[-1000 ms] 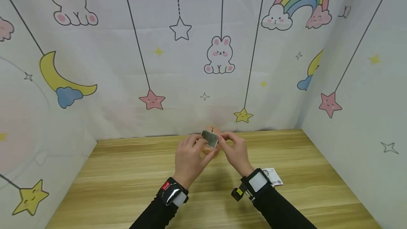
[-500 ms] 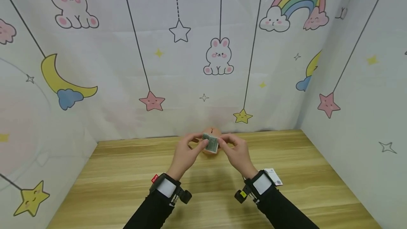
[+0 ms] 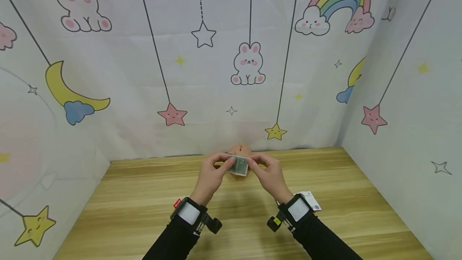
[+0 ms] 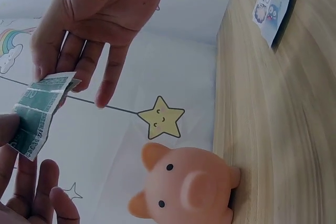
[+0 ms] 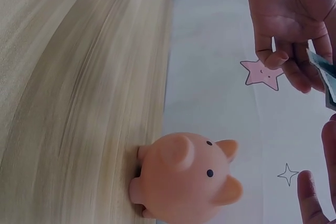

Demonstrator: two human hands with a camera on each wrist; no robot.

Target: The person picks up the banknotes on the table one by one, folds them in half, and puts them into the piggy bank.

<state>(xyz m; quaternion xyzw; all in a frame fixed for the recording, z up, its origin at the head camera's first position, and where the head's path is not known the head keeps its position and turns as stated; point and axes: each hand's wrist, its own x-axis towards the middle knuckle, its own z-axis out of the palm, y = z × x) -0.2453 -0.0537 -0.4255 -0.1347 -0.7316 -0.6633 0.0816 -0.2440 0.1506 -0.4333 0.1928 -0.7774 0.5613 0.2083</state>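
Note:
A green folded banknote (image 3: 239, 166) is stretched between both hands above the table. My left hand (image 3: 210, 176) pinches its left edge between thumb and fingers. My right hand (image 3: 270, 175) pinches the right edge the same way. In the left wrist view the banknote (image 4: 39, 111) looks folded double, with creases across it. Just behind the hands sits a peach-orange piggy bank (image 3: 235, 150), a dark slot showing on its top; the note covers part of it. The right wrist view has the piggy bank (image 5: 181, 182) standing on its feet, apart from the note.
Light printed paper (image 3: 311, 200) lies on the wooden table (image 3: 144, 196) by the right wrist, partly hidden by it; the left wrist view shows this paper (image 4: 272, 11) raised at one edge. A cartoon-printed cloth wall (image 3: 126, 71) closes off the back and sides.
The left hand has turned and shifted its grip to the note's left edge, thumb toward me. The note, tilted before, now lies more level and spread, slightly lower.

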